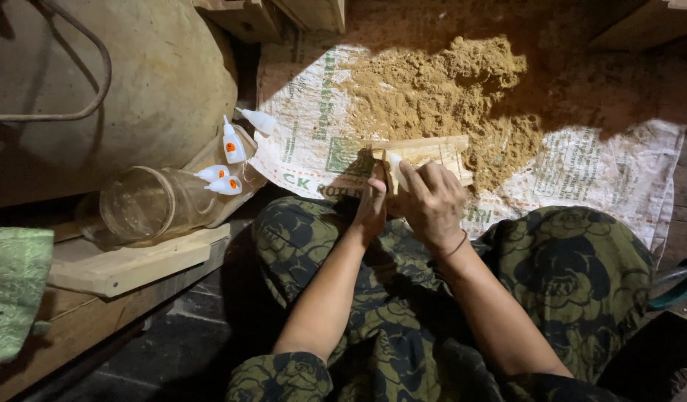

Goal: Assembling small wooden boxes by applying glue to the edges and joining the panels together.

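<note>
Our left hand (371,205) steadies the wooden piece (425,156) over sawdust (440,89); our right hand (431,201) grips a small glue bottle (395,161) against it.

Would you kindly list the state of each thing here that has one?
Wooden piece: held over the sawdust by both hands.
Left hand: gripping its near edge.
Right hand: fingers closed on a small white bottle.
Glass jar: lying on its side.
Sawdust: heaped loose on the woven sack.

dim dark floor (187,335) — woven sack (596,171) spread, lit from above
</note>
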